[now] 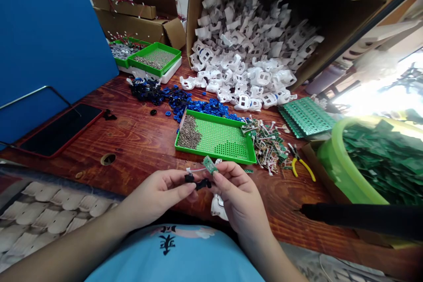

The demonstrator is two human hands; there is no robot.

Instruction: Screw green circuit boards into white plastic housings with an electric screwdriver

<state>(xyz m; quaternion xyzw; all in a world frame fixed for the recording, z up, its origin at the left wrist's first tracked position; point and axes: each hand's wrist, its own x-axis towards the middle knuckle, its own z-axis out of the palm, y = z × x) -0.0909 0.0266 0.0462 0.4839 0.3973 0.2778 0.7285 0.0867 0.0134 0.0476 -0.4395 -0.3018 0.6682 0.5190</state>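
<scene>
Close in front of my body, both hands meet over the table's near edge. Between the thumb and fingers of my left hand is a small black plastic part. My right hand pinches a small green circuit board, raised just above the black part. A short cable with a white connector runs left from the board. Below my right hand a white plastic housing shows, partly hidden by the fingers. Just beyond the hands stands a green perforated tray with small metal screws heaped at its left.
Wired boards lie in a pile beside yellow-handled pliers. A green tub of boards stands right, near a dark rod. Behind are blue rings and a cardboard box of white housings. A phone-like slab lies left.
</scene>
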